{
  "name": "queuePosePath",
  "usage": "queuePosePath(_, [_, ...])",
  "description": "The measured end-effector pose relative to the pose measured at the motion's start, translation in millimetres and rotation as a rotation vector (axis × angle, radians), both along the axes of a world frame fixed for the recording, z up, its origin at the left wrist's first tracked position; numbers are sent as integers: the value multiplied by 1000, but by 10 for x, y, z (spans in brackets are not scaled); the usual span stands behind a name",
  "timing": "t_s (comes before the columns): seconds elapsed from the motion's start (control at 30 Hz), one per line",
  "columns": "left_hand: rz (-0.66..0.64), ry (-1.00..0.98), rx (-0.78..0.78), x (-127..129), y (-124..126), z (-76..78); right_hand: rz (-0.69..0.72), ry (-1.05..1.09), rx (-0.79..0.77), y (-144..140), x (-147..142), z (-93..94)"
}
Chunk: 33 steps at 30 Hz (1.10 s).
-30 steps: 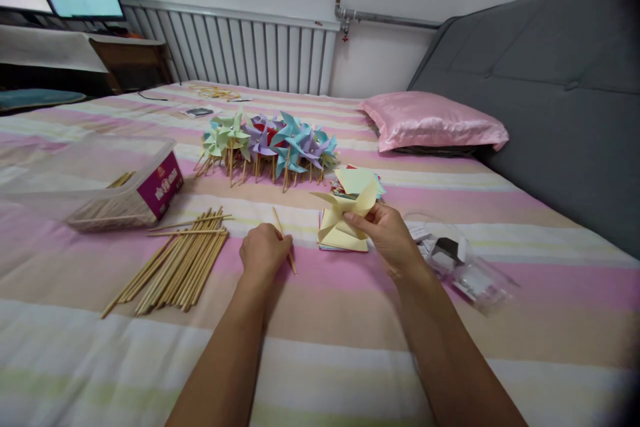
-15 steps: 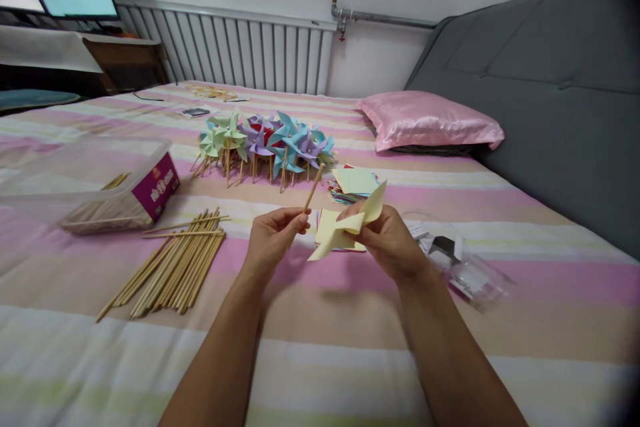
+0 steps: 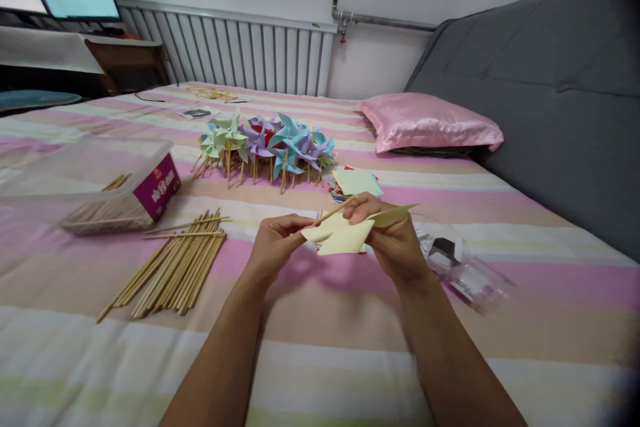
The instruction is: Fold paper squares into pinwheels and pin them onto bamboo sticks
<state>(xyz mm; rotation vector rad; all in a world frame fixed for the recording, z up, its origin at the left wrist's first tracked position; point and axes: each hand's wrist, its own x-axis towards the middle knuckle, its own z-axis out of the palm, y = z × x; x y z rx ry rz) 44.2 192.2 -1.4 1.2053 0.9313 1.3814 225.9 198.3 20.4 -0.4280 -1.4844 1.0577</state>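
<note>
Above striped bedding, left hand pinches one stick; right hand grips one yellow pinwheel.

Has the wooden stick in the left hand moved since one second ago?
Yes. The wooden stick lay on the bed beside the stick pile; now the left hand holds it raised against the yellow paper.

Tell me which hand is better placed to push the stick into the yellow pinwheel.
Left. The left hand already pinches the wooden stick, angled toward the yellow pinwheel, while the right hand grips the paper.
</note>
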Motion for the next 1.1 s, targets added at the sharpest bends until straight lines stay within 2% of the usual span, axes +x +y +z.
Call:
queuePosePath(0.13, [-34, 10, 4, -7, -7, -7, -48, -14, 41, -3, 4, 20])
queuePosePath(0.3, [-38, 45, 44, -16, -8, -31, -20, 4, 72, -7, -13, 27])
queuePosePath(0.83, [-29, 114, 64, -12, -10, -18, -50, 28, 37, -31, -46, 24])
queuePosePath(1.1, [-23, 139, 115, -4, -25, 10, -8, 38, 14, -40, -45, 14])
